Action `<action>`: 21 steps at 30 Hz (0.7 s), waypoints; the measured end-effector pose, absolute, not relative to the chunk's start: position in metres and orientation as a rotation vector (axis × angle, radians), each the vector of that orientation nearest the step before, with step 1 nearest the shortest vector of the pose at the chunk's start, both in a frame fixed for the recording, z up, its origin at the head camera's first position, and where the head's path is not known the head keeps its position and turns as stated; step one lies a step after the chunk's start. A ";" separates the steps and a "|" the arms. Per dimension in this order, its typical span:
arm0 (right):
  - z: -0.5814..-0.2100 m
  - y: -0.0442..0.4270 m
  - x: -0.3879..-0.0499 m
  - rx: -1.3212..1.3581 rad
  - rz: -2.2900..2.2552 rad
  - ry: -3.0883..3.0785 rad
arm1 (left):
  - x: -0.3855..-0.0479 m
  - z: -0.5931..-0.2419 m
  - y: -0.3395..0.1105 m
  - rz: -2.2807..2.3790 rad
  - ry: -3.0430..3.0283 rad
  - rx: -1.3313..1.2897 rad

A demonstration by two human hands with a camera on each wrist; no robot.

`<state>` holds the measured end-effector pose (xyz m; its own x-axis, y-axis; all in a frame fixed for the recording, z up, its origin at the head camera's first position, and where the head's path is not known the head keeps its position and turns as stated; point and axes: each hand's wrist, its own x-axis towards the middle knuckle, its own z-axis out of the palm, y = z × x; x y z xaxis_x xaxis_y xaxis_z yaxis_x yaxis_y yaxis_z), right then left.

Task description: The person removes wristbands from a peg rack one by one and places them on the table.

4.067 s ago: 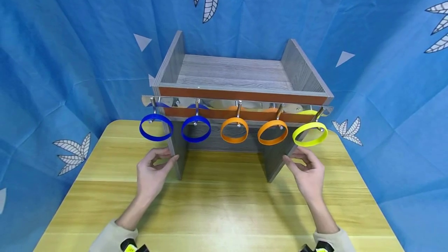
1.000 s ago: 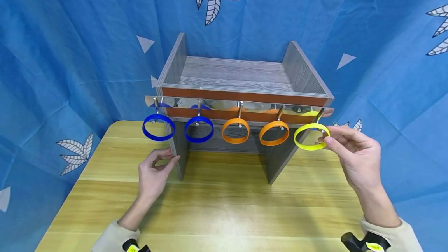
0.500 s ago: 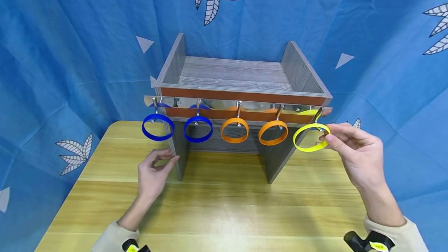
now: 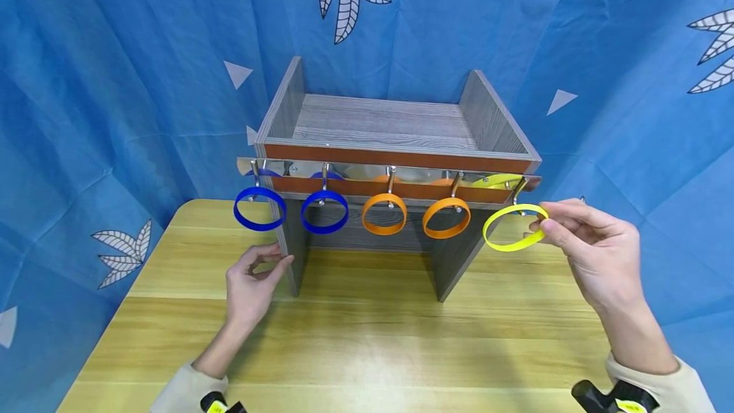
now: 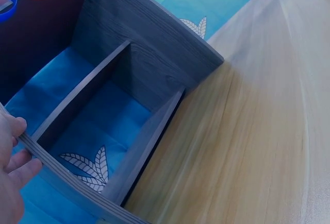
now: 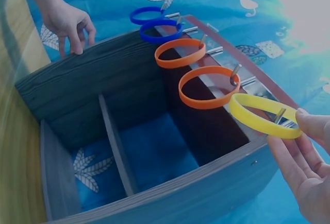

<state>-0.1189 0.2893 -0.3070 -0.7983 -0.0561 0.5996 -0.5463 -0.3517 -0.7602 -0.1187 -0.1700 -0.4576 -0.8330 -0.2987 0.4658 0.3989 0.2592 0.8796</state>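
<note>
A yellow silicone wristband [image 4: 516, 247] is pinched at its right edge between thumb and fingers of my right hand [image 4: 602, 260]. In the right wrist view the tip of the rightmost metal hook [image 6: 280, 115] still shows inside the wristband [image 6: 258, 121]. My left hand [image 4: 250, 282] pinches the front edge of the left side panel of a grey wooden shelf [image 4: 384, 121]. Two blue wristbands [image 4: 324, 230] and two orange wristbands [image 4: 384, 231] hang from the other hooks along the shelf's front.
A shiny metal hook rail [image 4: 361, 172] runs across the shelf's reddish-brown front strip. The shelf stands on a light wooden table [image 4: 367, 349]. Behind and beside it hangs a blue cloth [image 4: 172, 50] with white leaf prints.
My right hand has left the right side panel and taken hold of the yellow wristband. Lately it has drawn the wristband slightly right and toward me, tilting it. My left hand stays put.
</note>
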 end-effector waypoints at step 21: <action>-0.313 0.300 -0.098 0.821 2.245 -1.611 | -0.121 -0.460 -0.170 -1.607 -1.971 -0.096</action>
<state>-0.0980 0.3005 -0.3126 -0.8072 -0.1132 0.5794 -0.5127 -0.3522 -0.7830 -0.1207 -0.1703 -0.4601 -0.8248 -0.3014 0.4784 0.4080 0.2687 0.8726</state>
